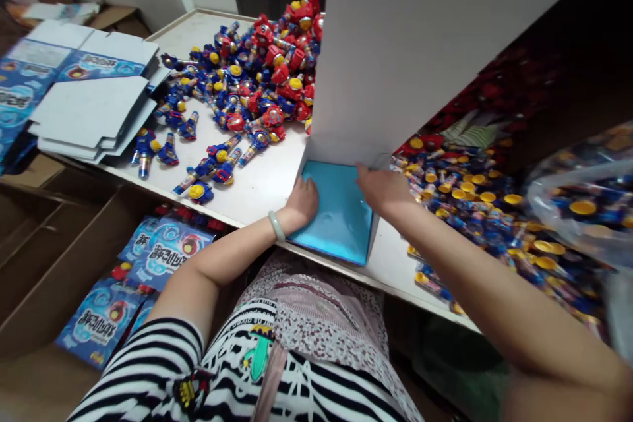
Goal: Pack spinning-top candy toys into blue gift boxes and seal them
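A blue box [339,214] lies on the white table in front of my body, with a tall white board [386,46] standing up behind it. My left hand [303,202] rests on the box's left edge, its fingers curled and pressed together. At the box's far right corner is my right hand [383,188], with the fingers bent against the edge. What my fingertips grip, if anything, is too small to tell. The inside of the box is out of sight under its blue face.
Red and blue toys [237,72] are heaped at the left back, beside stacked flat cartons [93,105]. More toys with yellow caps [487,198] and a clear plastic bag [583,204] lie at the right. A cardboard box [44,270] holding blue packages [168,247] stands below left.
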`<state>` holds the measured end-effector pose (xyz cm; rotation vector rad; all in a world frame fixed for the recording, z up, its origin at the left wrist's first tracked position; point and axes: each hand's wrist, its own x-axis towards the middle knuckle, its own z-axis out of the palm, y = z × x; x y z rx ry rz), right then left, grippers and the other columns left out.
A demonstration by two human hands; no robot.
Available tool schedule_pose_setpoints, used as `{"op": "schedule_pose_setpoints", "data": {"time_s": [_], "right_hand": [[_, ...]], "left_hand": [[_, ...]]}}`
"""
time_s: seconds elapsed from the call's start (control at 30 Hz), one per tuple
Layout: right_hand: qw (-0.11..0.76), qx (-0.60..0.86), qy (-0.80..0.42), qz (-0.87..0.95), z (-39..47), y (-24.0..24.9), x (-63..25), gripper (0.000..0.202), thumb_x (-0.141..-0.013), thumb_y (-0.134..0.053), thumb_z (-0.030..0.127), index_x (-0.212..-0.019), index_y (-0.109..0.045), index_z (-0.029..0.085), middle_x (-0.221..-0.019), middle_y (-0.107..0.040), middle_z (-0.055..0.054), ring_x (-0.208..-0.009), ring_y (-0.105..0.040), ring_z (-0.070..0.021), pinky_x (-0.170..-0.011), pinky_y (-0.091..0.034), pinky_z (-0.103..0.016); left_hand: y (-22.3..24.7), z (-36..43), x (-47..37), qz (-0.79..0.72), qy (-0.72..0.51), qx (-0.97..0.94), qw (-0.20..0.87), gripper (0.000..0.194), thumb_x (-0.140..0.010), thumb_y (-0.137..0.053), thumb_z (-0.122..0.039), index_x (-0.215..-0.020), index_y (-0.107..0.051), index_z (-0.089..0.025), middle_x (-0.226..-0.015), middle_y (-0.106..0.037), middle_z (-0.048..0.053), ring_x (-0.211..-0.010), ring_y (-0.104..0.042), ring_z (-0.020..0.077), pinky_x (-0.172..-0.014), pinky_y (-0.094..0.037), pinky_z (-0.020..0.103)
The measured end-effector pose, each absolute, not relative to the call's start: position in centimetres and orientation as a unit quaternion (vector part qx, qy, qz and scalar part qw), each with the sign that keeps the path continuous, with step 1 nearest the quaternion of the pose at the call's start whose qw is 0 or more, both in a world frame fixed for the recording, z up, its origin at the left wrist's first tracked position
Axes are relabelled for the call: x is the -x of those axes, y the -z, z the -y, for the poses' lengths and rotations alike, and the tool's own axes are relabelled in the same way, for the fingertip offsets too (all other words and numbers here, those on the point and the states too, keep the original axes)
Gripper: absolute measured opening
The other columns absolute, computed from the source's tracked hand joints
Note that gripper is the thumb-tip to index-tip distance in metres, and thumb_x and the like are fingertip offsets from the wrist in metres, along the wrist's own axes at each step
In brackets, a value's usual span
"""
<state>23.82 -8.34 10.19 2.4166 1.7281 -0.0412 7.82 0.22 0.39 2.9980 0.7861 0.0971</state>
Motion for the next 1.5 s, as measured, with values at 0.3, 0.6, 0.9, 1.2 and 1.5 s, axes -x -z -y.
{"op": "schedule_pose_setpoints", "data": {"time_s": [0.3,0.6,0.9,1.2,1.5], "right_hand": [[0.054,-0.844,0.126,-0.519,6.4,-1.1,-21.2,0.071,-0.101,-0.025,0.056,-0.161,-0.020,0.017,-0.169,-0.010,-0.017,-0.154,-0.010,-0.0438,-0.117,-0.018,-0.072],[0.021,-0.794,0.068,-0.603,7.9,-1.0,-20.8,0.073,-0.098,-0.029,0.059,-0.160,-0.024,0.020,-0.168,-0.017,-0.017,-0.155,-0.012,-0.0416,-0.116,-0.020,-0.073],[0.048,-0.832,0.104,-0.544,10.1,-0.1,-23.7,0.076,-0.094,-0.037,0.060,-0.159,-0.030,0.021,-0.167,-0.019,-0.014,-0.154,-0.016,-0.0420,-0.115,-0.027,-0.071],[-0.408,-0.740,0.116,-0.521,6.1,-7.6,-23.8,0.051,-0.089,-0.056,0.051,-0.136,-0.056,0.030,-0.132,-0.066,-0.009,-0.121,-0.064,-0.0286,-0.103,-0.053,-0.048],[-0.591,-0.670,-0.034,-0.448,3.9,-8.9,-22.0,0.077,-0.082,-0.065,0.055,-0.142,-0.025,0.028,-0.140,-0.045,-0.016,-0.122,-0.060,-0.0297,-0.101,-0.053,-0.048]], "left_hand": [[-1.4,0.0,-8.3,-0.239,-0.009,-0.971,-0.024,0.043,-0.096,-0.034,-0.009,-0.123,-0.063,0.009,-0.128,-0.059,0.033,-0.119,-0.059,0.0374,-0.094,-0.049,0.046],[-4.2,-9.3,-3.9,-0.116,-0.354,-0.868,0.328,0.025,-0.098,-0.047,-0.024,-0.112,-0.067,-0.018,-0.113,-0.069,0.012,-0.109,-0.064,0.0208,-0.100,-0.050,0.036],[-2.7,-26.0,-5.7,-0.483,-0.273,-0.784,0.277,0.038,-0.081,-0.054,0.001,-0.117,-0.058,-0.011,-0.133,-0.058,0.021,-0.130,-0.049,0.0310,-0.116,-0.028,0.051],[-4.3,-22.0,-5.5,-0.290,-0.357,-0.666,0.587,0.026,-0.100,-0.050,-0.040,-0.084,-0.050,-0.018,-0.073,-0.055,0.001,-0.063,-0.053,0.0130,-0.065,-0.047,0.028],[-4.9,-16.8,-7.6,-0.094,-0.266,-0.798,0.532,0.034,-0.096,-0.053,-0.047,-0.101,-0.070,-0.017,-0.098,-0.069,0.010,-0.092,-0.066,0.0217,-0.085,-0.054,0.035]]}}
